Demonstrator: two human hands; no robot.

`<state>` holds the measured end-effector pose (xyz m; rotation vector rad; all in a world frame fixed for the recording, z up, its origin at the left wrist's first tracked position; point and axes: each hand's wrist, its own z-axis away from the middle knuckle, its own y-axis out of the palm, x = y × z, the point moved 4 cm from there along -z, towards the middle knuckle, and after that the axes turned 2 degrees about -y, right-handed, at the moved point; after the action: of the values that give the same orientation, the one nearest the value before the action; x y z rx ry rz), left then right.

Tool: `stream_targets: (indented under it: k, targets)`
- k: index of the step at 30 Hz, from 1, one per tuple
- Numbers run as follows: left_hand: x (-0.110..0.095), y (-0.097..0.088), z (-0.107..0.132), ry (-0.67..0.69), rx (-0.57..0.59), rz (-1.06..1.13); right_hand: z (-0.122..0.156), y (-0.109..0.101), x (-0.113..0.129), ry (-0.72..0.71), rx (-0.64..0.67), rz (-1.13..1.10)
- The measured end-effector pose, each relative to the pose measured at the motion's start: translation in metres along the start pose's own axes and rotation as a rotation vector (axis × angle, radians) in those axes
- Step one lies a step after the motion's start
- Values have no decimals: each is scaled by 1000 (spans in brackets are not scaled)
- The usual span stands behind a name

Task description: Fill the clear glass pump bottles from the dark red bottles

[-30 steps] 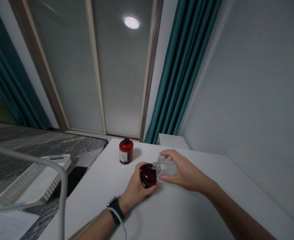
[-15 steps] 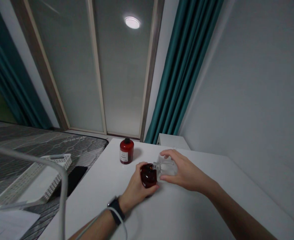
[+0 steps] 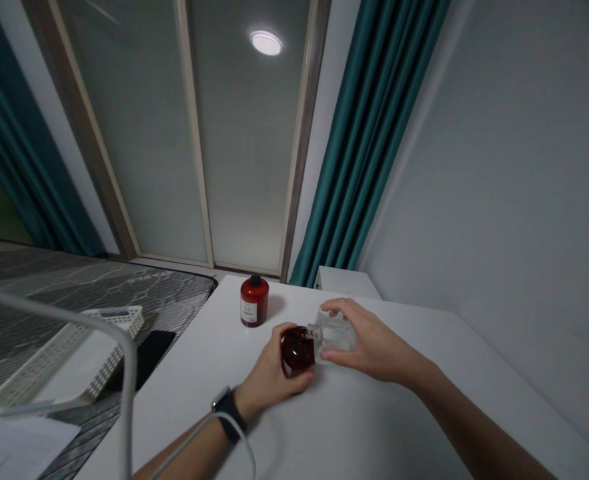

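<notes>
left hand [image 3: 267, 379] wrapped round dark red round glass bottle [image 3: 297, 348], mid white worktop [image 3: 354, 427] | right hand [image 3: 374, 347] gripping clear glass bottle [image 3: 335, 333], tipped against its mouth | looks mid-pour, level unclear tbh | red black-capped bottle [image 3: 254, 301] at far edge, untouched

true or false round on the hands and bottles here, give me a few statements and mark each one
1. The left hand holds a dark red bottle. True.
2. The right hand holds a clear bottle upright. False: it is tipped sideways, its neck toward the dark red bottle.
3. A capped red bottle stands alone on the white table, touched by neither hand. True.
4. The watch sits on the right wrist. False: it is on the left wrist.
</notes>
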<state>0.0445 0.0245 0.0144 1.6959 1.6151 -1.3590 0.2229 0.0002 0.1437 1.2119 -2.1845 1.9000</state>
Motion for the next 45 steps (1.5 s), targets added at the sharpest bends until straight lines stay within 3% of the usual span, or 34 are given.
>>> stream_targets:
  k: [8,21,45]
  targets:
    - [-2,-6,-1,37,71,-47,0,0,2,10,7,14]
    - [4,0,-1,-41,69,-20,0,1,2,-18,9,22]
    - [1,-1,0,1,49,-8,1,-1,5,-39,12,30]
